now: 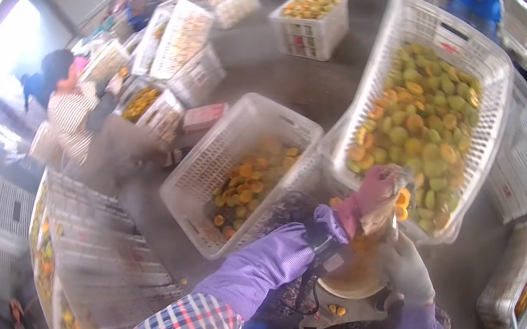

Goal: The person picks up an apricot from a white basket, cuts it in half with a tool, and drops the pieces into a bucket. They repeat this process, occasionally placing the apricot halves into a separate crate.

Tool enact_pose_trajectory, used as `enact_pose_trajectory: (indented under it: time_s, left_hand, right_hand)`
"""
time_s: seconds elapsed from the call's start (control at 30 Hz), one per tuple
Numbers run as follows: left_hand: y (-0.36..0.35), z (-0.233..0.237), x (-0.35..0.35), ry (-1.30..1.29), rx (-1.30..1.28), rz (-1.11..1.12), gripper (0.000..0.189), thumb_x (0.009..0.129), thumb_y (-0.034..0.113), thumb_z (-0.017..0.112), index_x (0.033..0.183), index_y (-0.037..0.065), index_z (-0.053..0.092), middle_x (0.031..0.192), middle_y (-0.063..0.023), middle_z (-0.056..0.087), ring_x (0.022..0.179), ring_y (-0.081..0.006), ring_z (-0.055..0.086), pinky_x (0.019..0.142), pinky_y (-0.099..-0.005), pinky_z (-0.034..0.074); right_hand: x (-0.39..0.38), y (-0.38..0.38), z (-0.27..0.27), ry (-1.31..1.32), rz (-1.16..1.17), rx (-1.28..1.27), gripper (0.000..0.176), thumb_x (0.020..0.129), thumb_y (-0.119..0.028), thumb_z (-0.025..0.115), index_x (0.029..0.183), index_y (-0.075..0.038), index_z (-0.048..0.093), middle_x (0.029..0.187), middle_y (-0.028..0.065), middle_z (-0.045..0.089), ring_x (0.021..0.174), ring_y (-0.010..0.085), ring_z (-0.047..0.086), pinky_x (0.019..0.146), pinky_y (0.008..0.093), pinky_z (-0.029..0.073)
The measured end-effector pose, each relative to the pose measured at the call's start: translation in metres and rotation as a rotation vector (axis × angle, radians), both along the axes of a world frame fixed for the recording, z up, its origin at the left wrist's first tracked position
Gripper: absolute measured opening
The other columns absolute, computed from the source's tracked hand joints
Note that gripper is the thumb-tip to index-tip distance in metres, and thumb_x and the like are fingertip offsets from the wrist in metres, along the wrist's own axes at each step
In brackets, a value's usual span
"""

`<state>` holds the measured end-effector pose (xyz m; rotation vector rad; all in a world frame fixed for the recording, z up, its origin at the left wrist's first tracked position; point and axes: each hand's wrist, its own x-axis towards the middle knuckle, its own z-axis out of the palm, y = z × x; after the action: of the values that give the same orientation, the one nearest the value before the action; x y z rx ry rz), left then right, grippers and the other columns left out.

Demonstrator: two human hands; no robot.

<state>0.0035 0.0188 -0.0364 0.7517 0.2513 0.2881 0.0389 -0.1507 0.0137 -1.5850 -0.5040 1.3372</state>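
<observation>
My left hand (375,192), in a pink glove, is closed round a cut apricot, its orange halves (401,204) showing by the fingertips. My right hand (407,265), in a pale grey glove, is closed just below and to the right. A thin upright piece that looks like a small knife blade (392,230) sticks up from it. Below both hands stands a round tub (353,291), its inside partly hidden and blurred. In front, a large white crate (490,139) holds green and orange apricots (426,130), close to my left hand.
A second white crate (198,175) with orange fruit stands left of my arms. Two fruit pieces (337,309) lie on the floor below the tub. Another person (73,104) sits at the left among crates. More crates (309,29) stand at the back and right (516,281).
</observation>
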Motion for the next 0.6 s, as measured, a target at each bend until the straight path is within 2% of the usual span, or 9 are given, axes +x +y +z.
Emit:
enact_pose_trajectory:
  time_s: [0.07, 0.13, 0.27, 0.37, 0.4, 0.43, 0.47, 0.53, 0.6]
  left_hand:
    - [0.006, 0.012, -0.007, 0.039, 0.028, 0.178, 0.014, 0.092, 0.016, 0.058, 0.094, 0.003, 0.062, 0.081, -0.0010, 0.057, 0.069, -0.0112, 0.055, 0.061, -0.0246, 0.047]
    - [0.018, 0.027, -0.019, 0.055, 0.138, 0.335, 0.017, 0.094, 0.016, 0.053, 0.092, 0.002, 0.063, 0.083, -0.0016, 0.058, 0.070, -0.0099, 0.055, 0.061, -0.0252, 0.047]
    - [0.059, 0.039, -0.084, 0.139, 0.440, 0.520, 0.028, 0.095, 0.023, 0.055, 0.104, -0.002, 0.060, 0.095, -0.0069, 0.063, 0.086, -0.0141, 0.060, 0.071, -0.0283, 0.051]
    - [0.117, 0.014, -0.149, 0.428, 0.596, 0.390, 0.036, 0.092, 0.028, 0.058, 0.114, -0.001, 0.059, 0.101, -0.0115, 0.064, 0.091, -0.0205, 0.063, 0.076, -0.0322, 0.052]
    - [0.134, 0.000, -0.162, 0.589, 0.823, 0.311, 0.040, 0.091, 0.029, 0.059, 0.117, -0.001, 0.059, 0.104, -0.0130, 0.064, 0.093, -0.0227, 0.064, 0.077, -0.0335, 0.053]
    - [0.146, -0.004, -0.170, 0.832, 1.318, 0.244, 0.041, 0.093, 0.030, 0.057, 0.120, -0.001, 0.057, 0.108, -0.0154, 0.065, 0.094, -0.0257, 0.065, 0.080, -0.0343, 0.054]
    - [0.142, -0.003, -0.166, 0.873, 1.451, 0.201, 0.044, 0.093, 0.031, 0.058, 0.122, -0.001, 0.056, 0.111, -0.0163, 0.064, 0.098, -0.0271, 0.064, 0.085, -0.0351, 0.052]
    - [0.125, 0.015, -0.160, 0.973, 1.713, 0.127, 0.049, 0.092, 0.032, 0.059, 0.127, -0.001, 0.053, 0.118, -0.0181, 0.062, 0.108, -0.0298, 0.060, 0.094, -0.0366, 0.047]
    - [0.095, 0.050, -0.131, 0.868, 1.549, 0.146, 0.048, 0.089, 0.033, 0.061, 0.124, 0.000, 0.056, 0.121, -0.0199, 0.061, 0.115, -0.0317, 0.056, 0.100, -0.0386, 0.042]
  right_hand:
    - [0.019, -0.017, -0.082, -1.171, 0.367, 0.314, 0.021, 0.088, -0.011, 0.056, 0.104, 0.000, 0.048, 0.062, 0.0096, 0.053, 0.049, 0.0229, 0.055, 0.047, 0.0347, 0.045]
    - [0.012, -0.027, -0.084, -1.004, 0.284, 0.129, 0.030, 0.084, -0.013, 0.058, 0.108, 0.002, 0.049, 0.065, 0.0185, 0.059, 0.060, 0.0375, 0.061, 0.058, 0.0457, 0.050]
    - [0.007, -0.028, -0.058, -1.209, 0.446, -0.238, 0.031, 0.087, -0.021, 0.054, 0.110, -0.001, 0.051, 0.072, 0.0186, 0.066, 0.067, 0.0356, 0.065, 0.058, 0.0467, 0.051]
    - [0.005, -0.036, -0.064, -1.470, 0.445, -0.178, 0.027, 0.089, -0.022, 0.053, 0.105, -0.002, 0.052, 0.067, 0.0153, 0.065, 0.060, 0.0330, 0.065, 0.053, 0.0450, 0.050]
    - [0.004, -0.035, -0.055, -1.434, 0.385, -0.170, 0.024, 0.089, -0.022, 0.052, 0.102, -0.002, 0.052, 0.064, 0.0132, 0.065, 0.058, 0.0315, 0.065, 0.051, 0.0439, 0.050]
    - [0.001, -0.031, -0.048, -1.396, 0.330, -0.140, 0.021, 0.089, -0.022, 0.052, 0.099, -0.003, 0.053, 0.061, 0.0111, 0.064, 0.055, 0.0300, 0.064, 0.050, 0.0429, 0.050]
    - [0.000, -0.030, -0.042, -1.296, 0.309, -0.120, 0.026, 0.089, -0.025, 0.051, 0.103, -0.003, 0.053, 0.065, 0.0170, 0.064, 0.063, 0.0367, 0.064, 0.059, 0.0493, 0.051]
    - [0.001, -0.030, -0.051, -1.419, 0.287, -0.067, 0.020, 0.089, -0.024, 0.052, 0.094, -0.005, 0.055, 0.061, 0.0121, 0.063, 0.056, 0.0310, 0.064, 0.051, 0.0435, 0.049]
    - [0.006, -0.036, -0.058, -1.529, 0.330, -0.111, 0.017, 0.087, -0.022, 0.053, 0.086, -0.006, 0.059, 0.060, 0.0100, 0.063, 0.054, 0.0282, 0.064, 0.048, 0.0402, 0.049]
